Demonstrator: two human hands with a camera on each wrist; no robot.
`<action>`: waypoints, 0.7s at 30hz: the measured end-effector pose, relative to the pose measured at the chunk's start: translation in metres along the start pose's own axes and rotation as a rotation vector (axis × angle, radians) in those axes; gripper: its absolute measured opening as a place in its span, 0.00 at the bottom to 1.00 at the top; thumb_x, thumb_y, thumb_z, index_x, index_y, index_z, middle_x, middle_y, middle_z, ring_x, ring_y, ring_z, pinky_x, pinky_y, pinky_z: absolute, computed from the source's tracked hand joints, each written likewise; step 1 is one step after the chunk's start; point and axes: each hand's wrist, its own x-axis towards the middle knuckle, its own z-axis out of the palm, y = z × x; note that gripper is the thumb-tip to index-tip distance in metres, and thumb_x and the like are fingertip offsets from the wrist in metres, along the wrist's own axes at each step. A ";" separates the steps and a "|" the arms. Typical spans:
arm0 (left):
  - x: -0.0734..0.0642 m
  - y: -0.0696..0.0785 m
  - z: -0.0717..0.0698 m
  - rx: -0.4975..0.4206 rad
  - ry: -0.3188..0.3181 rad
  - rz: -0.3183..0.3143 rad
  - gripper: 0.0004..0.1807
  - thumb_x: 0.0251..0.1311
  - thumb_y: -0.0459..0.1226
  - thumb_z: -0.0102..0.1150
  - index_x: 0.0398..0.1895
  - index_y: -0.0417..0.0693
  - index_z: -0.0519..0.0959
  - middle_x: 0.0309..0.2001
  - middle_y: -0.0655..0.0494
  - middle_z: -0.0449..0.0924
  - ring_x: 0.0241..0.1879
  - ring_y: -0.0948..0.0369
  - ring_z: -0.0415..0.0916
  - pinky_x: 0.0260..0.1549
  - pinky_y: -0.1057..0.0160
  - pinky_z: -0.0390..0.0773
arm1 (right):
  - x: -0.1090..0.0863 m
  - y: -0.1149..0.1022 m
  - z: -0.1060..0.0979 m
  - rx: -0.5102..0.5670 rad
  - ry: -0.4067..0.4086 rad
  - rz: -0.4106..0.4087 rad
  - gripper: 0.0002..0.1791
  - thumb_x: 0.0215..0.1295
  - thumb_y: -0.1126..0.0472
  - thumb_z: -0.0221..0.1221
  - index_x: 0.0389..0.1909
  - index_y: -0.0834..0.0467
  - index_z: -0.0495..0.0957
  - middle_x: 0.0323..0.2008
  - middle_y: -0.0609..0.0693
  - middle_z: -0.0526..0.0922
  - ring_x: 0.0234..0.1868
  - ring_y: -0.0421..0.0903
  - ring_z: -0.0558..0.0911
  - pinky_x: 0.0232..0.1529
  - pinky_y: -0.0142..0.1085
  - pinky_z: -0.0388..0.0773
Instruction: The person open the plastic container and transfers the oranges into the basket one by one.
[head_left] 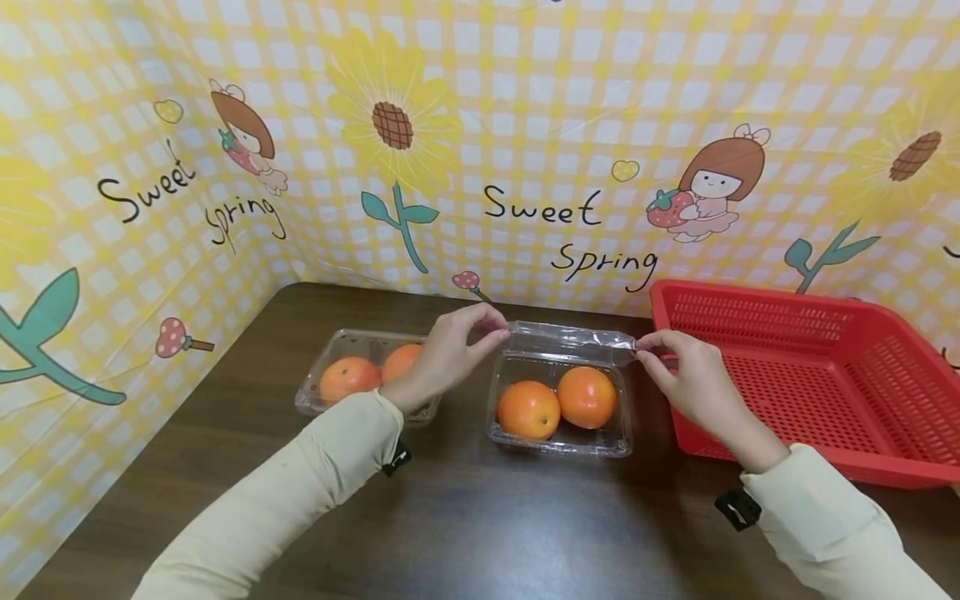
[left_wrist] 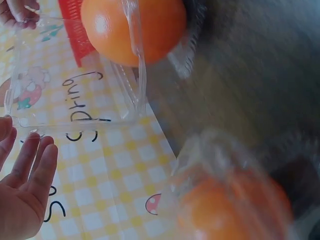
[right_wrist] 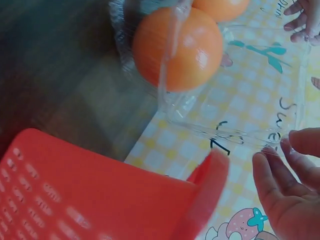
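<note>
1. Behind the open clamshell box (head_left: 558, 447) we see a yellow-and-white gingham cloth (head_left: 525, 100), printed with sunflowers and strawberry-hugging girls; its looping black lettering (head_left: 543, 210) reads "Sweet Spring".
2. Beneath the open clamshell box we have a dark brown wood-grain table (head_left: 480, 525), softly shiny in front.
3. To the right of the open clamshell box sits a red plastic basket (head_left: 900, 358), its walls and floor pierced with holes.
4. To its left stands a second clamshell box (head_left: 360, 338), clear and thin-walled, around two oranges (head_left: 350, 381).
5. The open clamshell box itself rests on the table between those two, its transparent, crinkly-looking lid (head_left: 558, 340) raised along the back.
6. At the lid's left corner our left hand (head_left: 457, 342) pinches the edge, thumb near fingertips; at the right corner our right hand (head_left: 693, 375) pinches likewise.
7. Inside the open clamshell box we find two round, glossy oranges (head_left: 587, 397), side by side.
</note>
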 end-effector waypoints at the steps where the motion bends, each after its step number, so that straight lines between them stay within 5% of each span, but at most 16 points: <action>1: 0.002 0.000 -0.001 0.006 -0.016 -0.003 0.03 0.55 0.35 0.57 0.30 0.45 0.76 0.30 0.57 0.79 0.32 0.64 0.75 0.35 0.68 0.75 | 0.002 0.000 -0.002 0.001 -0.020 0.020 0.07 0.57 0.68 0.56 0.37 0.66 0.77 0.36 0.61 0.79 0.39 0.56 0.77 0.38 0.50 0.75; 14: 0.025 -0.005 -0.009 0.050 -0.096 -0.053 0.07 0.58 0.38 0.54 0.33 0.44 0.78 0.32 0.56 0.79 0.33 0.62 0.74 0.37 0.64 0.74 | 0.027 0.002 -0.014 0.115 -0.152 0.142 0.12 0.61 0.63 0.53 0.40 0.68 0.74 0.40 0.63 0.77 0.40 0.56 0.76 0.39 0.48 0.75; 21: 0.035 -0.009 -0.005 0.024 -0.092 -0.138 0.09 0.60 0.40 0.52 0.37 0.45 0.77 0.35 0.56 0.78 0.37 0.62 0.73 0.40 0.64 0.73 | 0.036 0.006 -0.013 0.235 -0.188 0.290 0.17 0.64 0.58 0.50 0.47 0.67 0.71 0.44 0.62 0.74 0.42 0.55 0.74 0.43 0.45 0.75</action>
